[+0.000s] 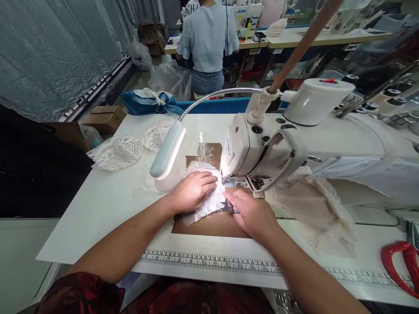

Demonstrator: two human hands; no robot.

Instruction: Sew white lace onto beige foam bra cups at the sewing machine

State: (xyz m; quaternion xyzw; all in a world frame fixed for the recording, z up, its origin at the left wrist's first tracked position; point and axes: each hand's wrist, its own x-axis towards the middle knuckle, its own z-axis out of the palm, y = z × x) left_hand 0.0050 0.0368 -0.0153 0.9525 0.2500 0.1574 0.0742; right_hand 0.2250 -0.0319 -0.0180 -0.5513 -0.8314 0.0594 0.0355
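Observation:
A piece of white lace fabric point(209, 201) lies under the needle end of the white sewing machine point(244, 141). My left hand point(193, 188) rests flat on the lace, fingers stretched out toward the needle. At the lace's right edge, my right hand point(253, 213) is closed around small dark thread snips point(230, 207). Its thumb and forefinger reach to the fabric edge beside the needle. Most of the snips are hidden inside the palm. Brown board point(212, 226) covers the table beneath both hands.
A lamp point(168, 150) on a bendable neck hangs left of the machine. Lace cups point(119, 153) lie at the table's left, sheer beige fabric point(316, 209) at the right. Red-handled scissors point(394, 261) sit by the printed ruler point(209, 261). Another person point(209, 39) sits ahead, back turned.

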